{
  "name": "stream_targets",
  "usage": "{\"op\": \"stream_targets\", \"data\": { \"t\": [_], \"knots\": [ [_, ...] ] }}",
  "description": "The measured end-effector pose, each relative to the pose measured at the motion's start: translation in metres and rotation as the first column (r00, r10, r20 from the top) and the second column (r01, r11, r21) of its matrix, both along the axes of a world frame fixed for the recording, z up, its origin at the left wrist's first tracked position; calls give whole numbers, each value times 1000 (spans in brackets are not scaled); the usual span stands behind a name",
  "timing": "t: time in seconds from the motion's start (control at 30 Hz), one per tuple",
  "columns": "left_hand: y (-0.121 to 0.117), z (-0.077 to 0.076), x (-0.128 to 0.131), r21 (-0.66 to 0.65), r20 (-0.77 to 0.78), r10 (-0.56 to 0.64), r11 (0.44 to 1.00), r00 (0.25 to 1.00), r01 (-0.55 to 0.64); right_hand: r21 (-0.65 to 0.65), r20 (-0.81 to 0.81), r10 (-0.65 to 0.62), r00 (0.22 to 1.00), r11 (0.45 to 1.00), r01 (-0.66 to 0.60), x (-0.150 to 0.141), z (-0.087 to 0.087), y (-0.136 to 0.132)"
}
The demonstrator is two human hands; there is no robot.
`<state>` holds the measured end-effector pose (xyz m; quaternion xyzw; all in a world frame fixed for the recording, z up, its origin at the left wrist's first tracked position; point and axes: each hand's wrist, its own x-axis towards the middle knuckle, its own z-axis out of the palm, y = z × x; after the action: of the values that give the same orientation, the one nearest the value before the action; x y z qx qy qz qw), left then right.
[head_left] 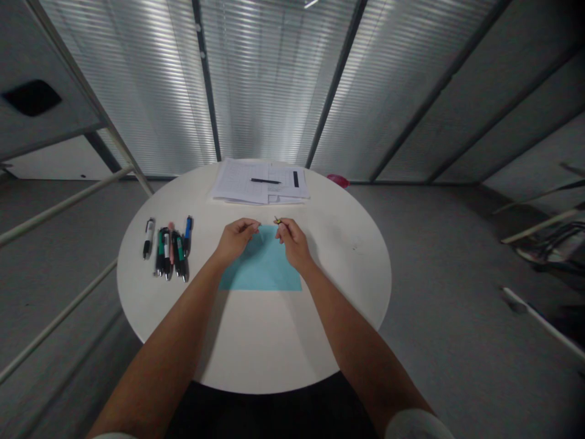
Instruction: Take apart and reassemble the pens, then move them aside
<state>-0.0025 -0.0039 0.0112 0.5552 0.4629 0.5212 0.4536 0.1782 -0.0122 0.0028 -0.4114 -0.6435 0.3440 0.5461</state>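
Both my hands hover over a light blue sheet (262,268) lying in the middle of a round white table (347,274). My right hand (292,241) is closed in a pinch on a small dark and yellow object (277,221), perhaps a pen part. My left hand (236,238) has its fingers curled together near the sheet's far left corner; what it holds, if anything, is too small to make out. A row of several pens (171,250) lies to the left of my left hand, with one black and white pen (148,238) a little apart.
A stack of printed papers (237,183) with a black pen (265,181) on top sits at the table's far edge. A pink object (338,180) lies on the floor behind the table. White rails (59,207) run along the left; clutter lies on the floor at right.
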Motion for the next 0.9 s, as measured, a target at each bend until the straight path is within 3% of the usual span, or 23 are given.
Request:
{"op": "stream_targets", "data": {
  "t": [0.13,0.33,0.5,0.63,0.9],
  "knots": [
    [-3,7,2,-21,83,-20,1000,996,22,131,223,-21,975,991,-9,2,-1,-2],
    [-3,3,1,-33,242,-94,994,966,105,166,320,-64,945,986,10,5,2,-2],
    [-3,2,1,-64,276,-106,990,955,128,67,106,46,993,996,-53,2,3,-3],
    [-6,6,2,-71,286,-106,989,952,131,-15,-91,62,994,998,-63,-1,5,-4],
    [-9,12,2,-84,326,-133,982,936,169,-74,-209,85,974,992,-102,-5,7,-7]
  ]
}}
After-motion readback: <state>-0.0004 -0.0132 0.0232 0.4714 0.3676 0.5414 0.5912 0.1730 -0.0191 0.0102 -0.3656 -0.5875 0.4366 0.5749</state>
